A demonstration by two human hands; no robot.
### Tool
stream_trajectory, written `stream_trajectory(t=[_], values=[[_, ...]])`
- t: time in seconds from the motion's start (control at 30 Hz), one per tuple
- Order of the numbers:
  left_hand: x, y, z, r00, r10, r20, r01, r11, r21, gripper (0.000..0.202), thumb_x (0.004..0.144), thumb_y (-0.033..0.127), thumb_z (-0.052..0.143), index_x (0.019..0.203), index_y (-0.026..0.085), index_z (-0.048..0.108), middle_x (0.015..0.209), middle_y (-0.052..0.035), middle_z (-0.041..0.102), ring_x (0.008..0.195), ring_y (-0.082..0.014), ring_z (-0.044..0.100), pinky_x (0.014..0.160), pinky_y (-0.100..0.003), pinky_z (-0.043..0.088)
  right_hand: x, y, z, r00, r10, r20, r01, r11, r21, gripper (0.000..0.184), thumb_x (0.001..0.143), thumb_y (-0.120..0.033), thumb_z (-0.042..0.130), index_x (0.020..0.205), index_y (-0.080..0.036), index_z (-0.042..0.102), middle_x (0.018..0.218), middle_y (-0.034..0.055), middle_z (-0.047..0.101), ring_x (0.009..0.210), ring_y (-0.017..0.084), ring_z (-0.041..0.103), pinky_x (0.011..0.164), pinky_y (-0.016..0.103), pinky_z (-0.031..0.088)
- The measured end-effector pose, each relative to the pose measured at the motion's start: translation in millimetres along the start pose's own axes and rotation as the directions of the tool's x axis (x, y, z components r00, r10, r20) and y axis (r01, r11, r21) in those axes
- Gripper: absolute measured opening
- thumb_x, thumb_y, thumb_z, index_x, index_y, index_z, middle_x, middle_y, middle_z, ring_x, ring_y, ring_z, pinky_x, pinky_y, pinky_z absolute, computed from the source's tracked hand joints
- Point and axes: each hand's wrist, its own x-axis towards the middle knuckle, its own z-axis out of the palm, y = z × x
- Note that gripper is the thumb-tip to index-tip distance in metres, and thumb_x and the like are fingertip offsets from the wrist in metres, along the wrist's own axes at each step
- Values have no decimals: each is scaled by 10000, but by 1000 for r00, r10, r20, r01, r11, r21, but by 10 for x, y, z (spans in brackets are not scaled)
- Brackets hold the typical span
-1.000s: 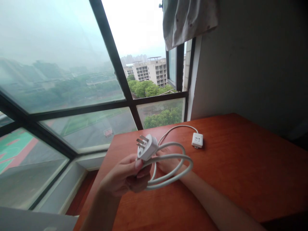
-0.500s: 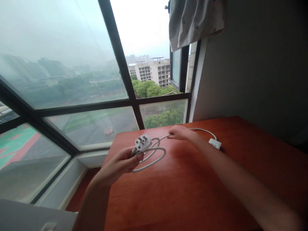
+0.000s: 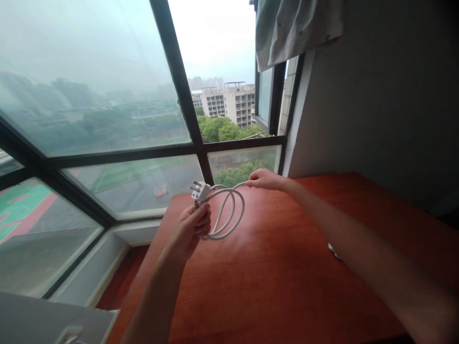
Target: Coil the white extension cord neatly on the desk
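In the head view a white power cord (image 3: pixel 243 210) hangs in loose loops above the table. My left hand (image 3: pixel 191 227) is closed round the gathered loops just below the white plug (image 3: pixel 201 191), whose metal prongs point up and to the left. Between its fingertips my right hand (image 3: pixel 264 179) pinches a stretch of the same cord, to the right of the loops. Only a small corner of the white socket block (image 3: pixel 334 250) shows on the table; my right forearm hides the rest of it.
A reddish-brown wooden table (image 3: pixel 244 291) lies under both hands. Beyond its far edge stand large windows with a dark frame (image 3: pixel 150 157). A curtain (image 3: pixel 299 31) hangs at the upper right, beside a grey wall (image 3: pixel 380 95). A white surface (image 3: pixel 39 317) is at lower left.
Both hands have risen, and the plug has turned so its prongs point up-left. The cord loops hang rounder and higher. My right forearm now covers most of the socket block.
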Motion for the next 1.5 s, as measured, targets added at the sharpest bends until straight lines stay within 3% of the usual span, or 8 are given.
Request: stream_trajectory(t=[0.17, 0.47, 0.63, 0.83, 1.1, 1.2, 1.33, 1.5], values=[[-8, 77, 33, 991, 120, -65, -123, 991, -46, 321, 828, 344, 698, 748, 162, 446, 539, 100, 305, 393, -8, 236, 388, -132, 189, 17, 186, 134, 990, -16, -141, -35, 935, -352, 330, 894, -444, 532, 767, -175, 675, 797, 66, 688, 716, 158, 568, 585, 241, 299], [-117, 332, -72, 975, 178, -133, -183, 983, -27, 283, 814, 304, 718, 743, 144, 496, 501, 98, 319, 366, -7, 255, 364, -116, 214, -210, 809, 525, 995, 43, 91, -4, 921, -389, 184, 853, -270, 573, 829, -176, 729, 855, 64, 723, 728, 153, 602, 613, 226, 355], [-82, 342, -246, 994, 78, -75, -96, 957, -275, 233, 903, 245, 603, 735, 143, 478, 484, 110, 289, 339, -10, 228, 358, -121, 246, -362, 988, 586, 995, 95, 17, -79, 906, -416, 186, 844, -310, 598, 867, -178, 728, 926, 81, 717, 832, 185, 624, 678, 237, 398], [-21, 82, -137, 999, -26, 39, 44, 818, -573, 265, 1002, 223, 397, 755, 145, 454, 474, 114, 237, 313, -17, 225, 340, -133, 195, -365, 822, 789, 988, 93, -123, -136, 900, -414, 250, 893, -288, 545, 1062, -167, 683, 1092, 121, 676, 1060, 225, 581, 892, 300, 414], [-29, -142, -32, 993, -119, 14, 99, 752, -652, 325, 1036, 205, 276, 798, 128, 483, 464, 110, 236, 303, -17, 260, 331, -131, 173, -542, 274, 1256, 943, -274, -189, 256, 960, -115, 339, 806, -122, 557, 1128, -177, 649, 1237, 126, 622, 1161, 228, 547, 1017, 369, 413], [-68, -200, -122, 989, -143, -42, 85, 772, -630, 298, 1024, 178, 312, 786, 129, 485, 464, 106, 259, 307, -17, 276, 333, -124, 203, -585, 126, 1392, 965, -118, -235, 162, 971, 175, 323, 815, -111, 523, 1106, -192, 640, 1148, 104, 672, 1054, 211, 616, 935, 357, 486], [-142, -302, -231, 971, -187, -146, 85, 851, -518, 210, 970, 143, 438, 763, 140, 473, 472, 112, 270, 310, -13, 270, 338, -114, 231, -621, 38, 1551, 993, 111, -43, -69, 831, 552, 293, 920, -229, 398, 1132, -181, 595, 951, 68, 714, 707, 156, 675, 635, 287, 548], [-218, -354, -293, 954, -170, -248, 107, 963, -248, 256, 821, 237, 684, 745, 154, 453, 495, 125, 292, 337, -4, 248, 346, -112, 230, -656, 64, 1520, 970, 14, -244, 41, 975, 220, 251, 863, -172, 500, 1068, -164, 645, 961, 82, 705, 834, 177, 648, 806, 302, 514]])
